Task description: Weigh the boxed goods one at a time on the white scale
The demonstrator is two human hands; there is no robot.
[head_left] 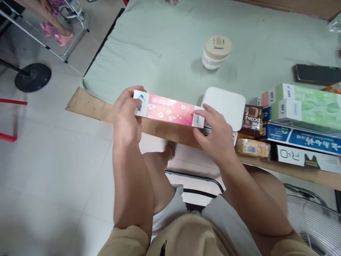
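Observation:
A pink and white toothpaste box (pixel 170 111), printed with small flowers, is held lengthwise above the table's front edge. My left hand (pixel 128 115) grips its left end, fingers closed round it. At the other end, my right hand (pixel 216 135) pinches the box between thumb and fingers. Just behind my right hand lies a white rounded case (pixel 225 106), its lower part partly hidden by that hand. Farther back on the green cloth stands a Dove jar (pixel 217 51) with a beige lid.
To the right are a brown cocoa snack packet (pixel 252 121), a wrapped pastry (pixel 253 147), a green box (pixel 310 106), a blue toothpaste box (pixel 303 137) and a white box (pixel 309 158). Behind them lies a phone (pixel 318 74). Another person's feet (pixel 63 37) show at upper left.

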